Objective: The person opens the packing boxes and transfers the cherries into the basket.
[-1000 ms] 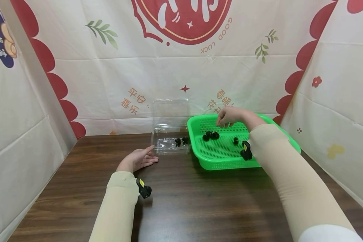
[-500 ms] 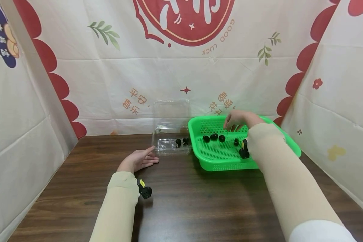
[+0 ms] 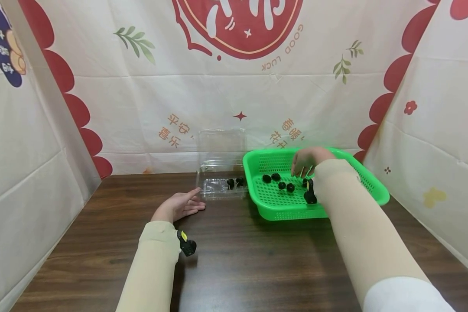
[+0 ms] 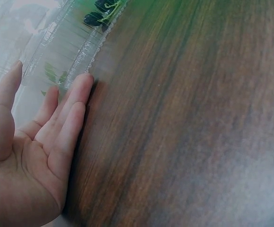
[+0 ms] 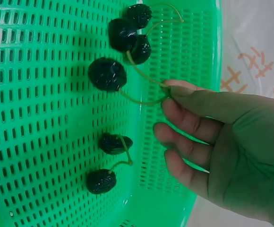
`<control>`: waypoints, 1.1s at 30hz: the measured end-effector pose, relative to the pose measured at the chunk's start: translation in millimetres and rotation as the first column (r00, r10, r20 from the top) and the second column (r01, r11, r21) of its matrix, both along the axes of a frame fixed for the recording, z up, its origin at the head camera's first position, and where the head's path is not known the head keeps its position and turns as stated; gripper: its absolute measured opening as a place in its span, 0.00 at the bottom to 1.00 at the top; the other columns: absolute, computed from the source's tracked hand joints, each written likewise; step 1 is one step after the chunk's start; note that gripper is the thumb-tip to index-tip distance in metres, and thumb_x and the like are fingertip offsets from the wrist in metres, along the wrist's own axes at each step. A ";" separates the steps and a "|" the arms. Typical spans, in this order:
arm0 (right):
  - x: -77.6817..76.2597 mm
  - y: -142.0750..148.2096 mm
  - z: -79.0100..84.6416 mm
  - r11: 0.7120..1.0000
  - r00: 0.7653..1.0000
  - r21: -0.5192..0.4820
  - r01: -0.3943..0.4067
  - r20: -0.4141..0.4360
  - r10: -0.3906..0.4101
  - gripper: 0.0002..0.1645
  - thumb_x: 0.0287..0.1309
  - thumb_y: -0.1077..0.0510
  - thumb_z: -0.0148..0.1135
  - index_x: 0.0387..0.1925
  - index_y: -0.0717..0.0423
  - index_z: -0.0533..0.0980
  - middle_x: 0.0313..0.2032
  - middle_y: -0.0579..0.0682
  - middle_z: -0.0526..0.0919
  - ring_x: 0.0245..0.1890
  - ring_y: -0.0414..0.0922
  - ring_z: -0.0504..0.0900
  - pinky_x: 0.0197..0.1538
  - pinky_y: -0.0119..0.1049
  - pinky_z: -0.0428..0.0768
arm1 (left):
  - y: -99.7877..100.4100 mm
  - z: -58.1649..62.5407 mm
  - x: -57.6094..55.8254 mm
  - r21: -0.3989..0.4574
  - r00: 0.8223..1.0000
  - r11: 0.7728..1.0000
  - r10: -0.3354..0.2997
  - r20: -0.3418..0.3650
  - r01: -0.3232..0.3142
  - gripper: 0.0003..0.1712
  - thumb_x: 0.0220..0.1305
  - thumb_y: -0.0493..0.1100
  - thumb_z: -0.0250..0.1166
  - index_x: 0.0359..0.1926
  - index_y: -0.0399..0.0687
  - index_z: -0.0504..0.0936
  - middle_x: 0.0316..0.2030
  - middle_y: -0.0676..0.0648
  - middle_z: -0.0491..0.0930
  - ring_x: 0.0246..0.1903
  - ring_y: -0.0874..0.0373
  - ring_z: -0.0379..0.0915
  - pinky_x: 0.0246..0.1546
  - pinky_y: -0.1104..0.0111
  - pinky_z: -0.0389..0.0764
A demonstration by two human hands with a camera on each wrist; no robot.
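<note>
My right hand (image 3: 305,161) is over the green basket (image 3: 282,213), thumb and forefinger pinching the joined stems (image 5: 164,91) of a pair of dark cherries (image 5: 107,74). The pair hangs from the pinch in the right wrist view. Further dark cherries (image 5: 100,181) lie on the basket floor around it. Fingers extended, my left hand (image 3: 180,206) rests on its side on the table, its thumb at the front left corner of an open clear plastic box (image 3: 214,187). Inside that box, at its right end, are dark cherries (image 3: 230,184) with green stems.
The wooden table (image 3: 234,260) stretches in front of the box and basket. The box's raised clear lid (image 3: 221,145) stands against the printed cloth backdrop (image 3: 148,99). The basket's left rim adjoins the box's right end.
My right hand has moved right and lower over the basket. Cherries near it have shifted and spread apart to the right. The left hand and clear box have stayed put.
</note>
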State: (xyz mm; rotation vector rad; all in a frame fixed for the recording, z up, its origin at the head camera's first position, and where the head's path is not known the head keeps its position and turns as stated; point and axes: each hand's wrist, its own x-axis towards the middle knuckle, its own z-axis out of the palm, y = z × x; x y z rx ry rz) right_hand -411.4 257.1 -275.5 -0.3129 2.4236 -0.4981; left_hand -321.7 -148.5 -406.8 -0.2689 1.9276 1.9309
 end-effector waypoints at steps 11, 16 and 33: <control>3.2 -5.3 -4.8 0.997 0.999 0.073 0.021 -0.041 -0.018 0.15 0.69 0.62 0.55 0.53 0.67 0.75 0.50 0.63 0.79 0.46 0.56 0.79 0.40 0.38 0.79 | -2.0 -0.2 0.4 0.002 1.000 1.000 -0.007 -0.006 0.007 0.36 0.72 0.56 0.56 0.63 0.27 0.63 0.47 0.37 0.82 0.42 0.54 0.83 0.51 0.64 0.78; 1.7 -4.0 -9.4 0.996 0.999 0.083 0.030 -0.039 -0.027 0.16 0.68 0.61 0.57 0.53 0.67 0.75 0.49 0.63 0.79 0.45 0.55 0.79 0.41 0.39 0.79 | -2.9 -2.0 -0.8 0.005 1.000 1.000 -0.008 0.003 0.008 0.36 0.72 0.56 0.56 0.63 0.27 0.64 0.47 0.37 0.82 0.42 0.54 0.83 0.50 0.65 0.78; 0.9 -1.3 -14.2 0.992 0.996 0.129 0.003 -0.086 0.008 0.18 0.68 0.59 0.58 0.53 0.68 0.76 0.45 0.59 0.82 0.43 0.54 0.82 0.39 0.38 0.79 | -2.9 -7.1 -3.2 -0.004 1.000 1.000 -0.001 -0.005 0.001 0.34 0.72 0.55 0.57 0.62 0.28 0.66 0.47 0.37 0.82 0.42 0.55 0.83 0.50 0.64 0.78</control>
